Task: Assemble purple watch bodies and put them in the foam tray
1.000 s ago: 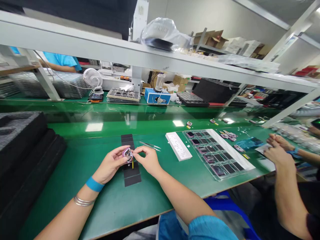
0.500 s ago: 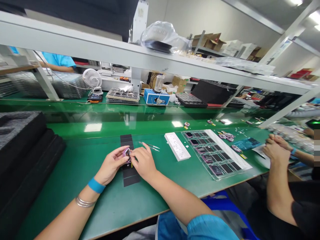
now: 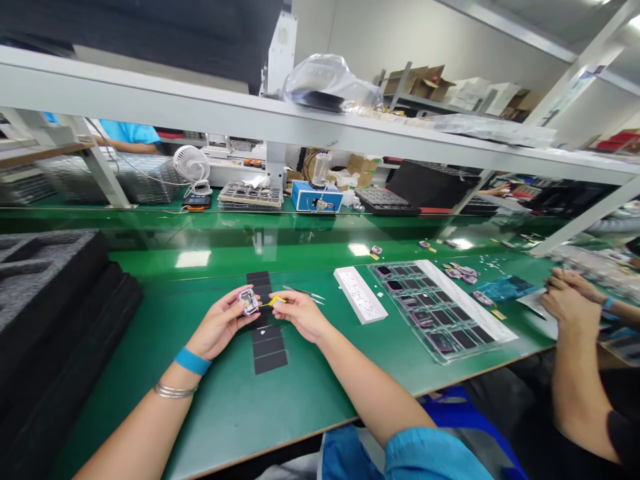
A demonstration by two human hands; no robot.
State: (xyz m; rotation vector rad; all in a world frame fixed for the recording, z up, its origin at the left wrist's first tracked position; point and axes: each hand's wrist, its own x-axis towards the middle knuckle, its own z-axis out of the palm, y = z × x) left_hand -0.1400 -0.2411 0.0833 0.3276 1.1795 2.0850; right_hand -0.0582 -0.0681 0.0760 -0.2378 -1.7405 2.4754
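Observation:
My left hand (image 3: 220, 323) holds a small purple-edged electronic part (image 3: 249, 301) between thumb and fingers. Its silver middle is partly covered by my fingers. My right hand (image 3: 300, 315) is a little to the right, its fingertips at a small yellow strip (image 3: 276, 301) that reaches toward the part. Beneath my hands lies a black segmented mat (image 3: 267, 350) on the green bench (image 3: 150, 373). A pair of steel tweezers (image 3: 303, 292) lies just beyond my right hand.
A white perforated block (image 3: 360, 294) and a clear tray of dark purple-edged parts (image 3: 435, 303) stand to the right. Black foam trays (image 3: 55, 293) fill the left. A co-worker's hands (image 3: 565, 293) work at the far right. A shelf (image 3: 250, 110) spans overhead.
My right hand has moved right, away from the part, and the yellow strip now lies stretched between my hands instead of hanging below the part.

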